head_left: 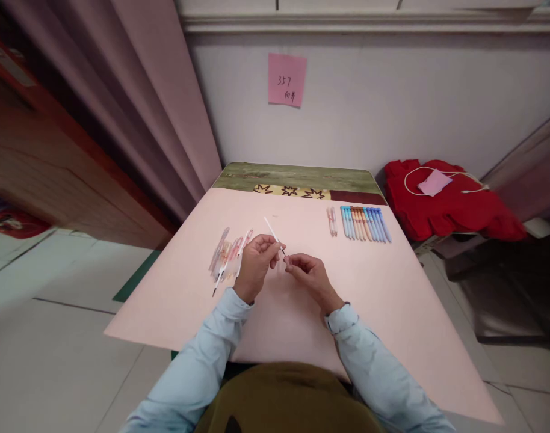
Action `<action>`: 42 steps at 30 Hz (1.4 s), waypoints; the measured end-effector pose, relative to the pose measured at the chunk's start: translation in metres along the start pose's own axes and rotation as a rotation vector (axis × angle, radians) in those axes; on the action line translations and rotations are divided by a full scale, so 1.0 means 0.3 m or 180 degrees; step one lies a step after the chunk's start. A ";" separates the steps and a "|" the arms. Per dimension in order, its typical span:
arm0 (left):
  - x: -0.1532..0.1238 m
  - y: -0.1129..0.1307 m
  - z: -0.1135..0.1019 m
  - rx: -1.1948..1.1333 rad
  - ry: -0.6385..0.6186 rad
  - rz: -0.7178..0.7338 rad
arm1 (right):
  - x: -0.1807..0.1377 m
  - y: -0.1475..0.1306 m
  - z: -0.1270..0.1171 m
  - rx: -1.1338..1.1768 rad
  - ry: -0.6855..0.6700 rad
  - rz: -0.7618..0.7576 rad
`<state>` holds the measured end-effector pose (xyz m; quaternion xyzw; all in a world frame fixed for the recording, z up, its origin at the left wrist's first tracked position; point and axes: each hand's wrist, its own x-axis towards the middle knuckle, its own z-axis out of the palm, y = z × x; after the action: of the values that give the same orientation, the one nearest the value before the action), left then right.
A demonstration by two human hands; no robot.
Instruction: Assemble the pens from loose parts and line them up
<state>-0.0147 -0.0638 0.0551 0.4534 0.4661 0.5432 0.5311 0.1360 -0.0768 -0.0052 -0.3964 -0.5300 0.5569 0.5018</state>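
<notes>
Near the middle of the table, my left hand [260, 261] pinches a slim white pen refill [271, 227] with a dark lower end. Its upper end points away from me. Close by on the right, my right hand [310, 275] has thumb and fingers pressed together at the refill's dark tip; what it grips there is too small to make out. Left of my left hand lies a loose pile of clear and pinkish pen parts [224, 255], with white refills [220, 278] among them.
At the table's back right, a neat row of blue and brown pens [365, 224] lies beside a pair of pinkish pens [331, 222]. The pink cover [374, 313] spans the table. Red cloth [441, 210] with a white cable [465, 175] sits beyond the right edge.
</notes>
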 end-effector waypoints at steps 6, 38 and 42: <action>-0.007 0.010 0.004 0.0028 -0.0030 0.0035 | 0.001 0.000 -0.001 -0.0087 0.0135 -0.0069; -0.021 0.023 0.013 -0.0218 -0.0003 0.0025 | 0.009 0.006 -0.010 0.0297 0.0316 -0.0190; -0.018 0.019 0.008 -0.0296 -0.0032 -0.0122 | 0.002 -0.010 -0.004 0.0393 0.0297 -0.0009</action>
<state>-0.0129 -0.0692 0.0610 0.4220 0.4463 0.5517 0.5643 0.1376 -0.0761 -0.0023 -0.3894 -0.4713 0.5688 0.5502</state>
